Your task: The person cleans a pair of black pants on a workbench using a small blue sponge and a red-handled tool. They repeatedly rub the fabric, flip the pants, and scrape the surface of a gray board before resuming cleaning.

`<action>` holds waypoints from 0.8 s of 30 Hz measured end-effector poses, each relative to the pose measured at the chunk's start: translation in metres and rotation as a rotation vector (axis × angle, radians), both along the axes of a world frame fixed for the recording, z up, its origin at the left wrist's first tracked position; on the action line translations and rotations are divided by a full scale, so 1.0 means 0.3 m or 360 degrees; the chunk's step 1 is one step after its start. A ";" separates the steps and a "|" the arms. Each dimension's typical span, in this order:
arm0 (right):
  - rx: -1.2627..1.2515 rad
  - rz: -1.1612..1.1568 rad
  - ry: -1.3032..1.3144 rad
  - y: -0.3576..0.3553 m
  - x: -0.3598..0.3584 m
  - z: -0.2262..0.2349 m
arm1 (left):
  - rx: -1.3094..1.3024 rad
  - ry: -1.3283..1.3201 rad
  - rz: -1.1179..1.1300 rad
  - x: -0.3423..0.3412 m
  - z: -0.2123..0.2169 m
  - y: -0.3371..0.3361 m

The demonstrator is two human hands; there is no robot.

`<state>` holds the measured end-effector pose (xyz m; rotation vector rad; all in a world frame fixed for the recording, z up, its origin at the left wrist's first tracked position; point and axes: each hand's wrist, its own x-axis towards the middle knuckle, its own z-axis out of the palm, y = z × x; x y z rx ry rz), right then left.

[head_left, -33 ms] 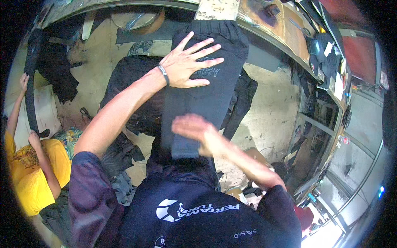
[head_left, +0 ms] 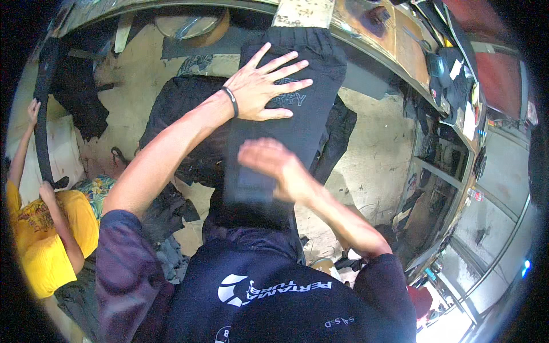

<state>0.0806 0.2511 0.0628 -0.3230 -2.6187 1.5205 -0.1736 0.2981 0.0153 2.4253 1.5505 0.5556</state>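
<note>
A pair of black trousers [head_left: 286, 134] lies lengthwise in front of me, its gathered elastic waist at the far end and an outlined print near the middle. My left hand [head_left: 266, 88] rests flat on the upper part, fingers spread, with a dark band on the wrist. Over the nearer part of the trouser leg is my right hand [head_left: 273, 163], smeared by motion. Whether its fingers grip the cloth cannot be made out. Below that hand the leg's near end is blurred too.
A worn pale board [head_left: 303, 12] shows beyond the waistband. Dark garments [head_left: 183, 123] lie to both sides. At far left, a person in a yellow shirt [head_left: 63, 234] holds a long black strip of cloth [head_left: 43, 137]. A cluttered bench [head_left: 389, 34] runs along the far right.
My right hand has moved slightly away from me, and the near end of the trousers has shifted the same way. My left hand stays almost in place.
</note>
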 end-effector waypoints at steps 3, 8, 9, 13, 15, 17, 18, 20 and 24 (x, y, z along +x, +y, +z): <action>-0.0030 -0.0104 0.0111 -0.031 -0.057 0.017 | -0.0021 0.0030 0.0077 0.012 -0.038 -0.001; -0.0650 0.0348 -0.0274 -0.149 0.049 0.033 | -0.0037 -0.0013 0.0145 0.029 -0.007 -0.011; -0.0415 0.0189 -0.0115 -0.103 0.031 0.016 | -0.0026 0.0050 0.0196 0.028 -0.001 -0.004; -0.0093 -0.0025 -0.0074 -0.112 0.046 -0.057 | -0.0041 -0.0007 0.0299 0.039 0.001 0.008; -0.0181 0.0128 0.0049 -0.162 0.081 -0.107 | -0.0046 0.0006 0.0368 0.046 -0.009 0.012; -0.0470 0.0199 -0.0087 -0.212 0.111 -0.124 | -0.0038 0.0017 0.0394 0.050 -0.017 0.016; -0.0457 0.0127 -0.0103 -0.237 0.130 -0.129 | -0.0002 -0.0036 0.0393 0.051 -0.019 0.016; -0.0406 0.0111 -0.0139 -0.268 0.150 -0.137 | 0.0024 -0.0045 0.0392 0.052 -0.022 0.020; -0.0177 0.0069 -0.0181 -0.181 0.073 -0.116 | -0.0044 -0.0022 0.0406 0.053 -0.023 0.023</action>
